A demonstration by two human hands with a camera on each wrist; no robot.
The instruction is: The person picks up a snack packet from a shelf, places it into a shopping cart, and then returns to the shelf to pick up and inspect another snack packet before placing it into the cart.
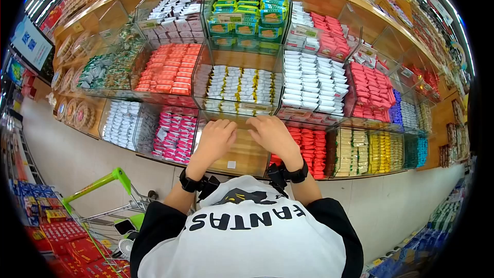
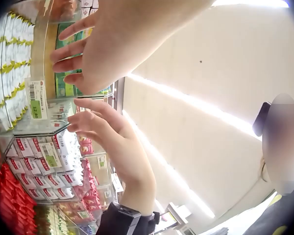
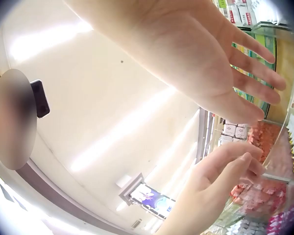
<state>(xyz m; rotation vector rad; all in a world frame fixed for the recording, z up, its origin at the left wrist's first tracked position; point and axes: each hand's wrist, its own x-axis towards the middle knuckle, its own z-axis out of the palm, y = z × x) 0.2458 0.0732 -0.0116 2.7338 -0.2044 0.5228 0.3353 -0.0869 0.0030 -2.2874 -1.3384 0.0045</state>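
Both hands are held out over the front of a snack display, and nothing shows in either one. My left hand [image 1: 217, 136] is palm down with the fingers loosely bent, above the left part of a wooden-floored compartment [image 1: 242, 152]. Opposite it, my right hand [image 1: 272, 133] has its fingers turned inward, a small gap from the left. Straight, spread fingers of the left hand [image 2: 108, 54] show in the left wrist view; those of the right hand [image 3: 206, 63] show in the right wrist view. Just behind the hands stand white-and-yellow packets [image 1: 241, 85] in a clear bin.
Magenta packets [image 1: 175, 134] lie left of the wooden compartment, red packets [image 1: 309, 149] to its right. White packets [image 1: 311, 80] and orange-red packets [image 1: 170, 69] fill bins behind. Clear dividers separate the bins. A green-handled shopping cart [image 1: 95, 188] stands at the left.
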